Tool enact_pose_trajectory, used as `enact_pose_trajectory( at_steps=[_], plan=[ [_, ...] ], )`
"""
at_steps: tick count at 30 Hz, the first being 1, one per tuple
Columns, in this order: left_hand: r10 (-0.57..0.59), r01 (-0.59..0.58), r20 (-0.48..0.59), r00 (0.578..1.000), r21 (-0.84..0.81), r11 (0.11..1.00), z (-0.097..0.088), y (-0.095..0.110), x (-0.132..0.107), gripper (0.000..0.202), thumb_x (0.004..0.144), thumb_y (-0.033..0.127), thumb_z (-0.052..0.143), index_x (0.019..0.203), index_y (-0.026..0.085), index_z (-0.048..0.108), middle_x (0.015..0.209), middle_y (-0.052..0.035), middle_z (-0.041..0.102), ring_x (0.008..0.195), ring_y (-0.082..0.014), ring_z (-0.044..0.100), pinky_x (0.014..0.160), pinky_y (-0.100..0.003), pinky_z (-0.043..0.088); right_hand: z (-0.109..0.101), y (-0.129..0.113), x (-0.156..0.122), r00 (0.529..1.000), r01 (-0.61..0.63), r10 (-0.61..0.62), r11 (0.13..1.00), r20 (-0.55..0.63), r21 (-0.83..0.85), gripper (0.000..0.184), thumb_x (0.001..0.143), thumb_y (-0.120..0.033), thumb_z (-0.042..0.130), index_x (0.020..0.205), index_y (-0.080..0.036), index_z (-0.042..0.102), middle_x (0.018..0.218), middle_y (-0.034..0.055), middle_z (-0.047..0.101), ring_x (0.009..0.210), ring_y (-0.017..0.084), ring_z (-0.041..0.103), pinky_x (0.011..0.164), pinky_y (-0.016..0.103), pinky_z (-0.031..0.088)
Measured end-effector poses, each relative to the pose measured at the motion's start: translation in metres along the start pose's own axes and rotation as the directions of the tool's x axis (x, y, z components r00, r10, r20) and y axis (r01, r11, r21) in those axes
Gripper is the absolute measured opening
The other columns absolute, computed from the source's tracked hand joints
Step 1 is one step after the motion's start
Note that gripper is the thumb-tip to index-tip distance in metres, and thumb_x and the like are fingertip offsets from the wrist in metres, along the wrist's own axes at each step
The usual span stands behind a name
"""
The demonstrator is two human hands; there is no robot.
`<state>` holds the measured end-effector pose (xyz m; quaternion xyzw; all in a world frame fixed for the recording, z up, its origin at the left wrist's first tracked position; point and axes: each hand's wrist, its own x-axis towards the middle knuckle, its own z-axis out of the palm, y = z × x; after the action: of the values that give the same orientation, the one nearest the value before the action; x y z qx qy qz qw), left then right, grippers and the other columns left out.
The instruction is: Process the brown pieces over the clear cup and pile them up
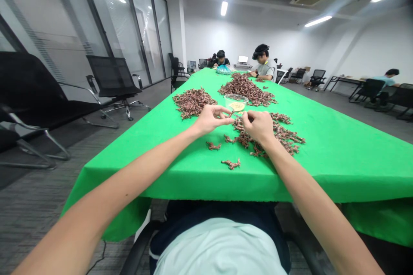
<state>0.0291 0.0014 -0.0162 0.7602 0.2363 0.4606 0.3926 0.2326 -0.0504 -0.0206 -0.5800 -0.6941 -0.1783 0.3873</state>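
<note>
My left hand (pixel 213 118) pinches a small reddish-brown knobbly piece (pixel 231 114) between thumb and fingertips. Close beside it, my right hand (pixel 259 125) is closed round a thin metal tool (pixel 238 115), whose tip meets the piece; its exact kind is too small to make out. Just behind both hands stands a see-through plastic bowl (pixel 240 98) with pale yellow bits inside. Under and beside my right hand spreads a pile of similar branched brown pieces (pixel 285 135). A few single pieces (pixel 231 164) lie nearer the table's front edge.
A green cloth (pixel 342 150) covers the long table. More brown pieces form a heap (pixel 193 102) at left and a larger heap (pixel 247 88) behind the bowl. A blue plastic bag (pixel 223 69) lies far back. Co-workers sit at the far end; chairs (pixel 112 79) stand left.
</note>
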Motion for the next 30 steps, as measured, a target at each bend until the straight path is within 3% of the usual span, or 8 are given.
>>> enact_pose_trajectory(
  at_steps=[10, 25, 30],
  plan=[
    [0.006, -0.007, 0.009, 1.000, 0.010, 1.000, -0.0012, -0.0028, 0.0000, 0.046, 0.066, 0.039, 0.090, 0.099, 0.010, 0.076, 0.068, -0.0050, 0.072, 0.061, -0.0130, 0.065, 0.070, -0.029, 0.054, 0.0001, 0.0007, 0.0003, 1.000, 0.012, -0.012, 1.000, 0.005, -0.023, 0.042, 0.093, -0.035, 0.048, 0.059, -0.018, 0.064, 0.055, 0.0051, 0.061, 0.051, 0.014, 0.043, 0.057, 0.030, 0.022],
    [-0.035, 0.036, 0.024, 0.999, -0.033, 0.999, 0.0004, 0.0007, -0.0010, 0.048, 0.065, 0.041, 0.090, 0.099, 0.011, 0.076, 0.070, -0.0070, 0.073, 0.064, -0.0160, 0.068, 0.070, -0.031, 0.054, -0.0026, -0.0025, 0.0004, 0.999, -0.004, 0.005, 0.999, 0.033, -0.041, 0.045, 0.094, -0.036, 0.046, 0.056, -0.017, 0.063, 0.054, 0.0047, 0.059, 0.049, 0.012, 0.039, 0.057, 0.030, 0.022],
    [-0.123, 0.128, 0.042, 0.992, -0.142, 0.982, -0.0046, 0.0060, 0.0024, 0.034, 0.079, 0.046, 0.077, 0.090, 0.014, 0.078, 0.084, -0.0078, 0.076, 0.076, -0.0155, 0.069, 0.080, -0.032, 0.054, -0.0029, -0.0031, 0.0001, 1.000, -0.012, 0.013, 0.999, 0.025, -0.033, 0.045, 0.094, -0.035, 0.045, 0.057, -0.017, 0.064, 0.052, 0.0039, 0.057, 0.048, 0.012, 0.037, 0.057, 0.030, 0.022]
  ],
)
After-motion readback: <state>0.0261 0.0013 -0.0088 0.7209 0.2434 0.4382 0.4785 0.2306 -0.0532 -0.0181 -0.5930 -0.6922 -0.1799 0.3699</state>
